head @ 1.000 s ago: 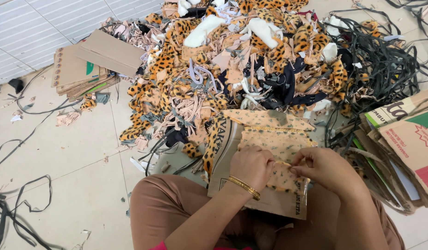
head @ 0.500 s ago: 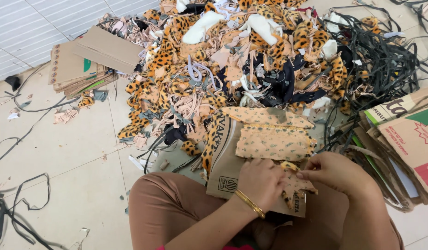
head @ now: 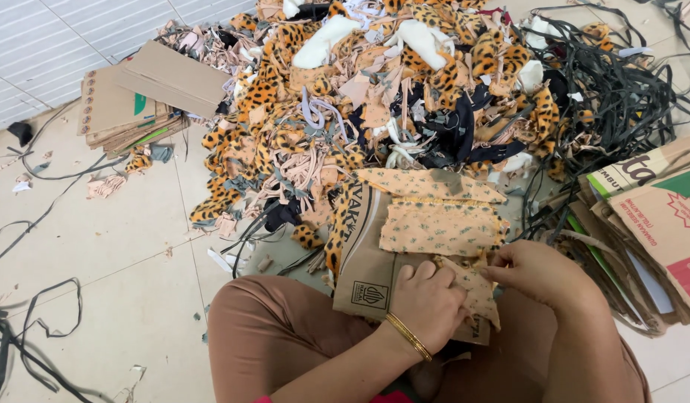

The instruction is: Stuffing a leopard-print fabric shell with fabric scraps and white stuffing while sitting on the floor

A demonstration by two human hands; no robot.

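Observation:
My left hand [head: 428, 298], with a gold bangle on the wrist, presses on a small piece of orange printed fabric [head: 475, 289] lying on a brown cardboard sheet [head: 369, 261] across my lap. My right hand [head: 535, 270] grips the same piece at its right edge. Two more pieces of the same orange fabric [head: 440, 227] lie stacked on the cardboard just beyond my hands.
A big heap of leopard-print, peach and black fabric scraps [head: 375, 97] fills the floor ahead. Black straps [head: 621, 89] tangle at the upper right. Flattened cardboard boxes [head: 658, 216] lie at right, another cardboard stack [head: 143, 97] at left. Black strips [head: 32, 336] trail over the tiled floor.
Both hands have shifted slightly along the orange fabric piece on the cardboard, folding or smoothing it. The heap and boxes have not moved.

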